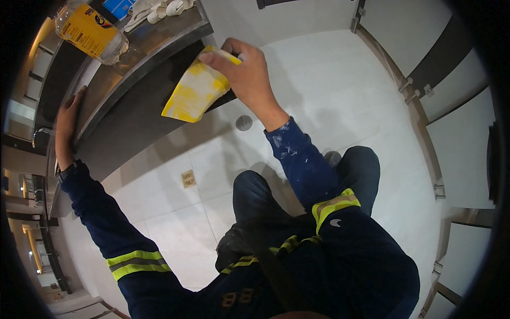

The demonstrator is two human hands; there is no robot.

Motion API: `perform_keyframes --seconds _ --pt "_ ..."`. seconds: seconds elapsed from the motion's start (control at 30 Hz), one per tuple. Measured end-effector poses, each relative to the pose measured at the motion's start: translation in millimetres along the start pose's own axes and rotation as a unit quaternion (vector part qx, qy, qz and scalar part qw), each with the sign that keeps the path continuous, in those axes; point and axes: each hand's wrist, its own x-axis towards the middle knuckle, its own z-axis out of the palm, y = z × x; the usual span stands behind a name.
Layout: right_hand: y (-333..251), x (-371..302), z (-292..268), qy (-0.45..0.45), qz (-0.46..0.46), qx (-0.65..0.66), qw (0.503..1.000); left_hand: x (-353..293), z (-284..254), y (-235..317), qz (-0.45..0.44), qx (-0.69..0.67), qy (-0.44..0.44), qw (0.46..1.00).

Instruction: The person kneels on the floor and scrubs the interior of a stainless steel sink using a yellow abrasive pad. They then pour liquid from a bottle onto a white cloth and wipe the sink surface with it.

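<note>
My right hand (249, 74) is closed on a yellow plastic spreader (195, 87), its thumb lying over the near face and the fingers behind. White, chalky smears cover much of the spreader, whose broad edge points down and left. It is held in front of the dark front panel of the counter (141, 69). Over at the left, my left hand (68, 125) rests on the countertop with its fingers stretched out along the surface, holding nothing. White specks mark my right sleeve.
A clear bottle with a yellow label (93, 32) stands on the counter, near a blue item (118, 7) and white cloth (154, 11). A round drain cover (244, 123) and a square grate (188, 179) sit in the pale tiled floor. Cubicle doors (462, 143) line the right side.
</note>
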Motion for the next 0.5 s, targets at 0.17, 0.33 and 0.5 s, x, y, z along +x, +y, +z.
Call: perform_keyframes --seconds 0.17,0.33,0.5 --pt "-15 17 3 -0.028 -0.078 0.072 0.994 0 -3 -1 -0.025 -0.015 -0.026 0.999" --pt "-20 5 -5 -0.031 -0.035 -0.026 0.999 3 -5 -8 0.034 -0.007 -0.025 0.999" --pt "-31 12 1 0.014 -0.084 -0.004 0.996 3 1 -2 -0.023 -0.004 -0.026 0.999"
